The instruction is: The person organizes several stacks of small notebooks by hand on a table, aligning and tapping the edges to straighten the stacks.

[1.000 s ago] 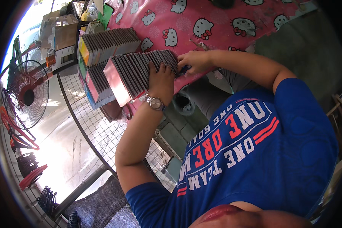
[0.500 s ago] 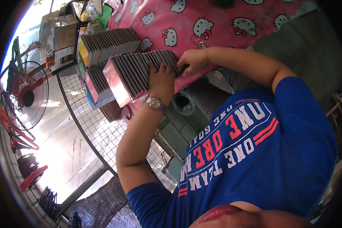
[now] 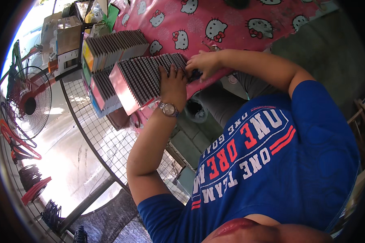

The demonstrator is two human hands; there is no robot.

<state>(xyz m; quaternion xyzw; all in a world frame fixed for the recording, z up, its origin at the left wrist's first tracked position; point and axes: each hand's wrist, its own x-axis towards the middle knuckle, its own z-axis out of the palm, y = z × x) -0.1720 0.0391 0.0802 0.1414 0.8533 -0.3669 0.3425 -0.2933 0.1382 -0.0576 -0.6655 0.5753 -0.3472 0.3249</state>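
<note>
A long row of spiral-bound notebooks (image 3: 140,77) stands on the pink table cover, black coiled spines up and a pale pink cover facing left. My left hand (image 3: 173,87), with a metal watch at its wrist, rests over the near side of the row, fingers spread across the spines. At the row's right end, my right hand (image 3: 202,65) has its fingers bent against the last notebook, thumb lower down. Part of that grip is hidden by the hand itself. Another row of spiral notebooks (image 3: 115,44) with yellow and white covers stands behind, and a smaller stack (image 3: 104,87) sits to the left.
The pink cartoon-print table cover (image 3: 239,16) stretches away behind the rows. A wire mesh panel (image 3: 85,105) runs along the left, with a black fan (image 3: 30,103) beyond it. Cardboard boxes (image 3: 68,36) stand at the far left. Below the table edge is a clear plastic container (image 3: 196,111).
My right hand has shifted slightly left and its fingers have straightened a little at the row's end. My left forearm has moved slightly right, its fingers still on the spines.
</note>
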